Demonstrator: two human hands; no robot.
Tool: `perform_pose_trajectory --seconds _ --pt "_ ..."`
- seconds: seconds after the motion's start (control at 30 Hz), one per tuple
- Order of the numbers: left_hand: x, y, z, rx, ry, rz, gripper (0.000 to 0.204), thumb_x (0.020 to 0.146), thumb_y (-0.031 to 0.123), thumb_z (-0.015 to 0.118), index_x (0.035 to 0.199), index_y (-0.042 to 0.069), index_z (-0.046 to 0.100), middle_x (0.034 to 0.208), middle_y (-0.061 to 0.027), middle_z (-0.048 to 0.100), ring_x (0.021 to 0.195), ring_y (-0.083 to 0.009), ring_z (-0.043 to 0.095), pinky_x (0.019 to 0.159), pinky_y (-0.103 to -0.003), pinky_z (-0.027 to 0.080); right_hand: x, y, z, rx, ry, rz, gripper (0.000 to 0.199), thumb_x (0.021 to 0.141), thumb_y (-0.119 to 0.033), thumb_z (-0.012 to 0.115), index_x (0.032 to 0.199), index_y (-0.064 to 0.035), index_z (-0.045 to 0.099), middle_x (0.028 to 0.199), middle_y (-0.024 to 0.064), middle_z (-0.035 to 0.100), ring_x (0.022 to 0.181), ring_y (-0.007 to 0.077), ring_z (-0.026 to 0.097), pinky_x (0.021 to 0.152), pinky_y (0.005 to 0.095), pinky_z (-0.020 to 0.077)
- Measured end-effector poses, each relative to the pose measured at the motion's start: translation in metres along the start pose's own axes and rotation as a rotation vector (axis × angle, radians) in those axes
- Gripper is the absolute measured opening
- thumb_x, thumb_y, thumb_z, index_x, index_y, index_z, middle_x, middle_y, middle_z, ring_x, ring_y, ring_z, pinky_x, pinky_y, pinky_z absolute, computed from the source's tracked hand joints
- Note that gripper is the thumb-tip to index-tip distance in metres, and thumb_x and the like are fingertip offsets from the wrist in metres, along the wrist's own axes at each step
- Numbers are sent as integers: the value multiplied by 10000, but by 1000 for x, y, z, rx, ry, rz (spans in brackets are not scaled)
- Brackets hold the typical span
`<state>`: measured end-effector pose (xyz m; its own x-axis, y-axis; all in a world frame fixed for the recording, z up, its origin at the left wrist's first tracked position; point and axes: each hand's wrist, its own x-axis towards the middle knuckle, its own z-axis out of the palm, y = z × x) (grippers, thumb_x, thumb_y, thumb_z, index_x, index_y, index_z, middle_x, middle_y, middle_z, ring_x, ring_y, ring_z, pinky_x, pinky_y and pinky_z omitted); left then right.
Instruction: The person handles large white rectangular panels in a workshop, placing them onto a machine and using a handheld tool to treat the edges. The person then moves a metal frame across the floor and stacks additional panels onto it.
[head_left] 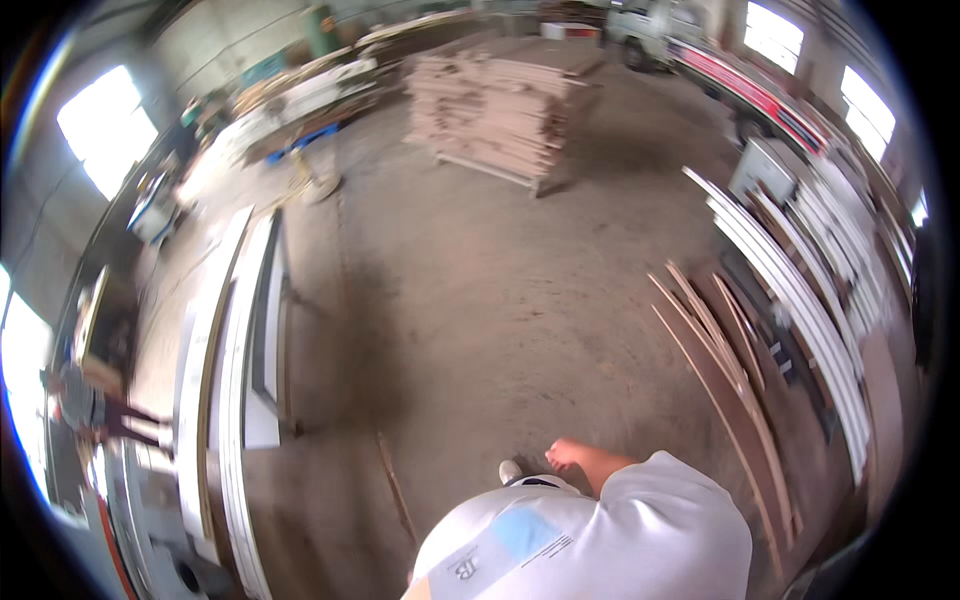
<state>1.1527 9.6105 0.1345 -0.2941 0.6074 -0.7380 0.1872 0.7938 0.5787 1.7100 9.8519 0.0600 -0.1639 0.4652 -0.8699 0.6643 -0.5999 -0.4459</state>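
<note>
My right hand (565, 455) hangs in front of my white shirt, its arm bent across from the right sleeve. Its fingers look curled in, and nothing shows in them. The hand touches nothing; below it are the concrete floor (480, 330) and the tip of my shoe (510, 470). My left hand is out of view. Nearest on the right lie long thin brown boards (715, 350), well apart from the hand.
Long white panels (235, 330) rest on supports at left. A person (90, 405) stands beyond them. Ahead is a tall stack of brown boards (490, 115) on a low frame. White profiles (790, 290) are piled at right, near a truck (655, 35) at the back.
</note>
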Motion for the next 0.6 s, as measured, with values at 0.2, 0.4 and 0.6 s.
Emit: perform_pose_trajectory --seconds 0.2,0.4,0.6 --pt "26 -5 -26 155 183 46 179 1034 167 620 1058 22 723 856 -56 684 787 -189 679 709 -350 560 7 -216 -87 -31 130 -203 407 1064 -441 618 987 -73 775 648 48 649 520 131 579 513 321 496" --pt "116 73 -64 26 72 -129 344 989 323 690 1205 68 769 987 -97 783 864 -241 739 792 -397 591 39 -317 -64 -198 84 -145 532 1061 -527 585 1034 -40 799 693 57 658 604 172 602 585 375 504" --pt "282 145 -137 20 62 -98 381 936 365 673 1195 111 790 1027 -130 801 961 -282 762 905 -433 584 50 -370 -59 -277 49 -250 513 1069 -412 651 1243 63 739 1110 164 793 1017 235 712 910 415 550"
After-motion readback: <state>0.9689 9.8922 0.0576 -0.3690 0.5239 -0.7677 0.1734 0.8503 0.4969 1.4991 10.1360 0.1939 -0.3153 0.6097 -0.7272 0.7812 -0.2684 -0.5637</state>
